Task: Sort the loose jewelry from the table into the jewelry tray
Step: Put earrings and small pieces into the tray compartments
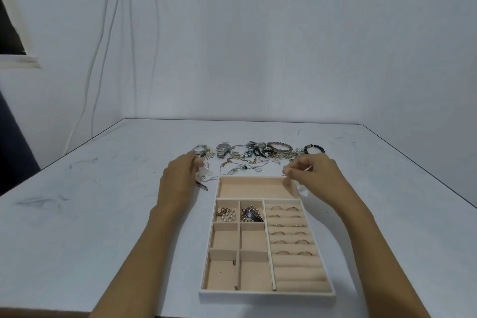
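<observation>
A beige jewelry tray (268,294) sits on the white table in front of me. Its right column holds several rings (291,233) in roll slots. Two upper small compartments hold a pearl piece (228,214) and a dark chain piece (251,214). Loose jewelry (258,153) lies in a row behind the tray: watches, bangles, chains, a dark bead bracelet (313,148). My left hand (178,181) hovers left of the tray's far corner, its fingers over small pieces near a watch (200,150). My right hand (316,175) pinches a small thin piece (308,168) above the tray's far right corner.
The white table (103,201) meets a white wall at the back. Cables (103,59) hang down the wall at the left. A dark object (13,150) stands beyond the table's left edge. A small dark clip (202,186) lies by my left hand.
</observation>
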`<state>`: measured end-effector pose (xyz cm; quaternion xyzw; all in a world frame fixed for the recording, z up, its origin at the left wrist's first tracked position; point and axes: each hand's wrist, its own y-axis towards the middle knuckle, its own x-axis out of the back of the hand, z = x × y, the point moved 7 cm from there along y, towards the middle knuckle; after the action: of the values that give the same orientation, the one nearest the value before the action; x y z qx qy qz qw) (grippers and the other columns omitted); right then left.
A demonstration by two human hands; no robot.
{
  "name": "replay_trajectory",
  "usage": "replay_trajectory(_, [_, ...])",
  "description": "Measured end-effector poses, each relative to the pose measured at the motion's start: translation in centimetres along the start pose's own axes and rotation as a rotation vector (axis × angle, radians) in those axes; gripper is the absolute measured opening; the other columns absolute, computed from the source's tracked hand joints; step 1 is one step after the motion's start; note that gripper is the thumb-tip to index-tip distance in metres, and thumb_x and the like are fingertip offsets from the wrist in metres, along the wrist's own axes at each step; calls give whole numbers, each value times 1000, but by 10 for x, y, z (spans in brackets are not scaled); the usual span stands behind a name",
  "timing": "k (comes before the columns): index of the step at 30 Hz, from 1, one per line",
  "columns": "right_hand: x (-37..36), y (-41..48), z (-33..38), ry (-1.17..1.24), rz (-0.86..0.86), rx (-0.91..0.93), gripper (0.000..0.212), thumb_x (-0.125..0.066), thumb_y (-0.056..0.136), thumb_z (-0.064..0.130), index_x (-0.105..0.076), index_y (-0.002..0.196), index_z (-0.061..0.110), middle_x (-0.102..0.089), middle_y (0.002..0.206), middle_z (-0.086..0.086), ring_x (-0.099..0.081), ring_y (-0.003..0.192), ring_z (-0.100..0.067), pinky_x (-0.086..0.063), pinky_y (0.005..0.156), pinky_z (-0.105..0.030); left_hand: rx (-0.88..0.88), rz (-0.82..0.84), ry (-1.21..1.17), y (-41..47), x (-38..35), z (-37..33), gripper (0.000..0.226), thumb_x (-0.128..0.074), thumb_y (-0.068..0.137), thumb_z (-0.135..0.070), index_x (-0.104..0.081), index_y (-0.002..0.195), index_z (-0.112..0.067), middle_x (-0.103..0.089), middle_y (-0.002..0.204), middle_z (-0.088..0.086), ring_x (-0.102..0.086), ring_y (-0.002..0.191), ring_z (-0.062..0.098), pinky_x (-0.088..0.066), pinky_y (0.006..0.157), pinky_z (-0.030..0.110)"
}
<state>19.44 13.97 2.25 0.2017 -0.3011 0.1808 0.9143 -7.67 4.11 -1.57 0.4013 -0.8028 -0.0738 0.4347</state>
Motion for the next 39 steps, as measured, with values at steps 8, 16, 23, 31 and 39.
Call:
replay_trajectory(8, [-12, 24, 10, 70, 35, -25, 8, -69, 84, 19, -73, 79, 13, -72, 87, -11, -58, 69, -16, -52, 80, -37, 10, -204, -356, 12, 24, 4, 19, -51, 97, -29, -67, 91, -20, -64, 70, -7, -62, 71, 20, -50, 69, 38])
replay_trajectory(16, [-57, 75, 31, -247, 232, 79, 11, -69, 83, 9, -73, 86, 19, -62, 74, 6, -59, 76, -16, -51, 78, -35, -69, -128, -452, 17, 18, 0, 16, -53, 97, -19, -68, 91, -21, -63, 69, -2, -59, 66, 18, -54, 64, 33])
replay_trajectory(23, [-96, 91, 31, -471, 256, 159, 19, -70, 82, 16, -73, 98, 25, -63, 91, 3, -60, 93, -18, -49, 77, -31, 10, -105, -504, 21, 10, 12, 18, -50, 97, -13, -67, 92, -18, -61, 62, -2, -55, 52, 0, -47, 55, 14])
replay_trajectory(31, [-87, 100, 27, -320, 175, 130, 8, -68, 83, 6, -70, 84, 13, -65, 81, 4, -60, 82, -15, -49, 76, -32, 24, -101, -523, 20, 11, 9, 17, -50, 97, -9, -67, 94, -10, -60, 63, -3, -53, 46, 0, -44, 51, 9])
replay_trajectory(39, [-61, 94, 26, 119, 133, 14, 4, -64, 86, 2, -66, 87, 6, -68, 72, -3, -60, 57, -12, -45, 43, -20, 21, -43, -546, 17, 6, 6, 18, -49, 97, -8, -66, 93, -13, -58, 61, 3, -51, 46, 4, -46, 52, 11])
